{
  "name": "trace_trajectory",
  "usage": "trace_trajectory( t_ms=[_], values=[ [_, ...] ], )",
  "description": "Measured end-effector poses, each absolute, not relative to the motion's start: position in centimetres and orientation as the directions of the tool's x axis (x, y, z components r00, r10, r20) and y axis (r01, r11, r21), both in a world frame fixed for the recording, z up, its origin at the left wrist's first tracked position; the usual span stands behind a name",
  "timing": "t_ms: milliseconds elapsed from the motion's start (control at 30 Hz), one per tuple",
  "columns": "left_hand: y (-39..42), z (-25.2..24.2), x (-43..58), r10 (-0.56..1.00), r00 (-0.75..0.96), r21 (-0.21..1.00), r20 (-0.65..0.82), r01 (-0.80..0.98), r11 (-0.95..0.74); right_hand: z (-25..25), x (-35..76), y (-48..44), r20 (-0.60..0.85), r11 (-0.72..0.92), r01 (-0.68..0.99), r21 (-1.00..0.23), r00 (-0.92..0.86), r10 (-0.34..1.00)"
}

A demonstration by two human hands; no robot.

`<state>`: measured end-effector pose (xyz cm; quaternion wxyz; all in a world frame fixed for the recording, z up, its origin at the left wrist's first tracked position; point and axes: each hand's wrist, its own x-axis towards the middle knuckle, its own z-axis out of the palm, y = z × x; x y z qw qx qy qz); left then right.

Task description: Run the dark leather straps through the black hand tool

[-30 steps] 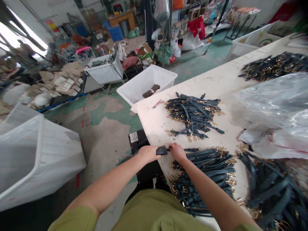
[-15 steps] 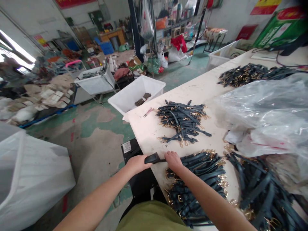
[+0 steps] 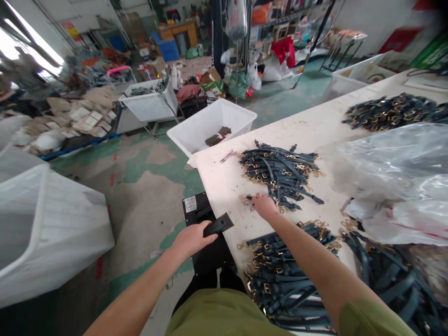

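Note:
My left hand point(image 3: 194, 239) is closed around a black bar-shaped piece point(image 3: 219, 225) with a flat, squared end, held just off the table's left edge; its exact kind I cannot tell. My right hand point(image 3: 264, 205) reaches over the table, fingers closed on a dark strap point(image 3: 249, 198) whose gold clasp pokes out to the left. Just beyond that hand lies a loose pile of dark blue straps point(image 3: 280, 165) with gold clips. Under my right forearm, a layered stack of similar straps point(image 3: 283, 280) with buckles is spread out.
The white table point(image 3: 224, 182) carries scissors point(image 3: 228, 156), clear plastic sheeting point(image 3: 402, 163) and further strap piles point(image 3: 395, 112). A white bin point(image 3: 182, 135) stands at its far corner; a large white tub point(image 3: 77, 233) is on the floor at left. Below the edge sits a black box point(image 3: 191, 204).
My right hand has moved forward, away from the black piece and the near stack, to a strap beside the far pile. My left hand still grips the black piece, now tilted upward.

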<state>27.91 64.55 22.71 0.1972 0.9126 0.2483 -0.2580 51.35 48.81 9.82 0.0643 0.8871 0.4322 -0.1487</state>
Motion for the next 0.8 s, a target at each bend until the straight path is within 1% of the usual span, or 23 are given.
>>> trace_trajectory(
  t_ms=[100, 200, 267, 367, 467, 567, 700, 800],
  values=[
    [65.2, 22.4, 27.0, 0.37, 0.724, 0.231, -0.582, 0.584, -0.778, 9.2, 49.9, 48.4, -0.322, -0.507, 0.861, -0.034, 0.471, 0.822],
    [65.6, 22.0, 26.4, 0.379, 0.71, 0.222, -0.594, 0.597, -0.771, 9.1, 47.5, 48.7, -0.332, -0.338, 0.932, -0.126, 0.282, 0.9],
    [65.7, 21.7, 26.3, 0.368, 0.712, 0.217, -0.598, 0.585, -0.781, 9.1, 46.1, 49.7, -0.353, -0.317, 0.931, -0.178, 0.241, 0.904],
    [65.5, 21.5, 26.4, 0.33, 0.726, 0.206, -0.603, 0.542, -0.815, 9.0, 45.5, 51.3, -0.354, -0.429, 0.875, -0.223, 0.337, 0.872],
    [65.1, 21.4, 26.7, 0.306, 0.736, 0.179, -0.604, 0.499, -0.848, 8.8, 46.8, 51.0, -0.296, -0.517, 0.813, -0.269, 0.441, 0.847],
    [64.2, 21.0, 28.4, 0.283, 0.748, 0.16, -0.601, 0.46, -0.873, 8.2, 48.5, 49.1, -0.254, -0.538, 0.793, -0.286, 0.479, 0.84],
    [62.1, 19.8, 33.3, 0.252, 0.781, 0.169, -0.572, 0.413, -0.895, 7.3, 49.6, 47.4, -0.256, -0.558, 0.765, -0.32, 0.497, 0.829],
    [60.8, 19.1, 36.4, 0.235, 0.781, 0.161, -0.579, 0.392, -0.906, 6.9, 49.7, 47.4, -0.26, -0.573, 0.741, -0.35, 0.511, 0.819]
  ],
)
